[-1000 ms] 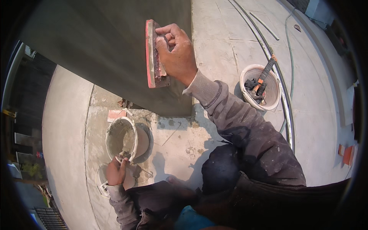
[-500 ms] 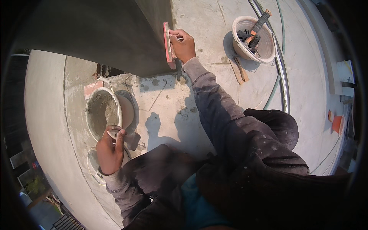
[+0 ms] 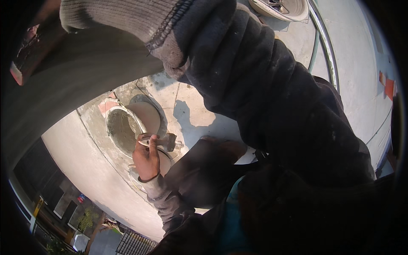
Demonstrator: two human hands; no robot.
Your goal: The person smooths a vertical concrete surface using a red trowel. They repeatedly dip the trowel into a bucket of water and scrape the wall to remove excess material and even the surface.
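My right arm reaches across the upper view, its grey knitted cuff (image 3: 114,17) close to the camera. Beyond the cuff, a red-edged plastering float (image 3: 18,74) is at the dark plastered surface (image 3: 102,55); the hand on it is mostly hidden and blurred at the rim. My left hand (image 3: 146,163) is closed around the pale handle of what looks like a flat brush (image 3: 168,142), its dark head pointing right. It is held at the near rim of a mortar-coated bucket (image 3: 117,125), which tilts on its side. Another bucket (image 3: 163,159) is partly hidden beside this hand.
A pale tub (image 3: 284,12) with tools stands at the upper right, partly cut off. A metal pipe (image 3: 329,51) and a green hose (image 3: 314,51) run past it. At the lower left, beyond the ledge (image 3: 80,148), a dark grate (image 3: 134,244) lies below.
My right arm has swung up and left with the float, now covering much of the upper view. The view has shifted; my left hand still grips the brush by the bucket.
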